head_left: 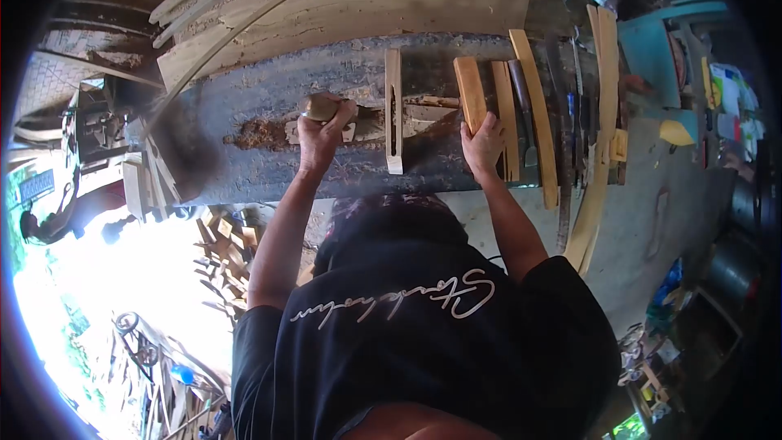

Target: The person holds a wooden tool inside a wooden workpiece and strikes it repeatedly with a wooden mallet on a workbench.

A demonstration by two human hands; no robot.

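My left hand (322, 132) is closed around a rounded, shiny brown handle (319, 106) over the dark, worn workbench (244, 167). What the handle belongs to is hidden by my fingers. My right hand (484, 143) grips the near end of a rectangular wooden block (468, 85), thumb and fingers along its sides. Between the hands a pale wooden piece with a long slot (394, 159) lies crosswise over a rough hollow in the bench. To the right of my right hand lie a narrow wood strip (503, 114) and a dark-handled chisel (521, 102).
Long wooden strips (535, 122) and several tools rest at the bench's right end. Broad boards (350, 12) lie along the far side. Wood offcuts (228, 248) are piled on the floor at left. Another person (61, 220) is at the far left.
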